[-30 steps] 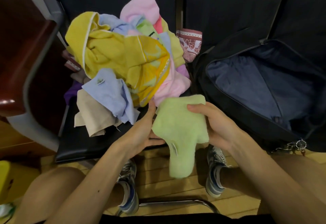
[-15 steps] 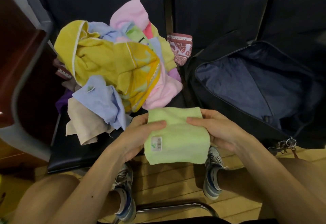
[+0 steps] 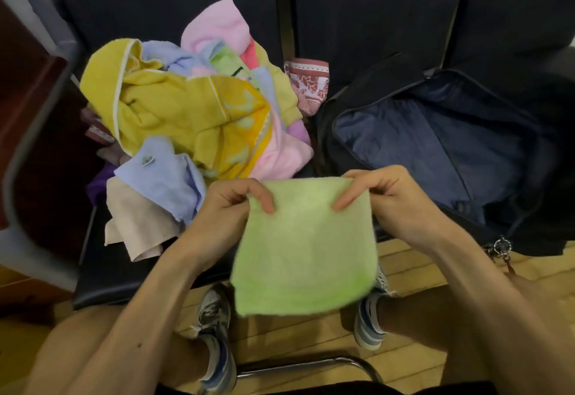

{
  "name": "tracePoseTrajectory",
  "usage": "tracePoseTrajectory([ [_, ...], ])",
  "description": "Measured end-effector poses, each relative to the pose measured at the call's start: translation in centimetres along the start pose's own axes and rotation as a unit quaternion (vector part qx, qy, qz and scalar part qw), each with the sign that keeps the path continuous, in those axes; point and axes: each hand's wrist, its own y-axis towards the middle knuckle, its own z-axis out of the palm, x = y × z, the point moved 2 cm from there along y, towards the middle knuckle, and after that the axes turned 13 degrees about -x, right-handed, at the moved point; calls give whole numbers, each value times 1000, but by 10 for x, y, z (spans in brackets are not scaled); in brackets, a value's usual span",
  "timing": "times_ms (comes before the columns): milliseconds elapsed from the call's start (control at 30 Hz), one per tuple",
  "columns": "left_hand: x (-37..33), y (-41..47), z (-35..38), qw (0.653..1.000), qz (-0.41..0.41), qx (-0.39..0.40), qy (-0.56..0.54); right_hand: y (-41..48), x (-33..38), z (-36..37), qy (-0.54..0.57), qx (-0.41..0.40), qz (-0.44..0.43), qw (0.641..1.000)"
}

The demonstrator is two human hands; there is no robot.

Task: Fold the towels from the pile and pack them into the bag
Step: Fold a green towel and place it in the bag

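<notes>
Now the green towel (image 3: 305,245) hangs spread flat in front of the person, above the wooden floor (image 3: 413,273) and between the knees. Its top edge runs left to right between the 2 hands and the cloth drops from there toward the floor. It looks close to square, a little taller than wide, so its long axis runs roughly top to bottom. The lower edge is blurred. The left hand (image 3: 230,208) pinches the upper left corner between thumb and curled fingers. The right hand (image 3: 395,198) pinches the upper right corner the same way.

Behind the left hand, the pile (image 3: 193,114) sits heaped on a dark seat (image 3: 105,273). A yellow towel (image 3: 161,108) lies on top, a pink towel (image 3: 217,24) at the back, and a light blue towel (image 3: 161,177) and a beige towel (image 3: 137,220) at the front, near the left wrist. A red patterned cloth (image 3: 308,83) stands between the pile and the bag.

Beyond the right hand, the black bag (image 3: 357,90) lies unzipped on the next seat, well apart from the pile's centre. Its open compartment shows dark blue lining (image 3: 435,146). A metal key ring (image 3: 501,247) hangs at its near corner. Below the towel, 2 sneakers (image 3: 214,326) rest on the floor.
</notes>
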Motion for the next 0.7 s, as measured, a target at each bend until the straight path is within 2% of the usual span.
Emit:
tracePoseTrajectory([
  [167,14,6,0,999,19,-26,25,2,-7,0,19,16,18,1000],
  [533,8,3,3,1000,8,2,-13,1,-13,-6,-8,-40,15,999],
  [600,5,3,4,1000,6,-4,-24,3,-15,-7,15,-37,41,998],
  [700,1,3,9,998,7,2,-55,2,-12,-5,113,-51,99,987],
])
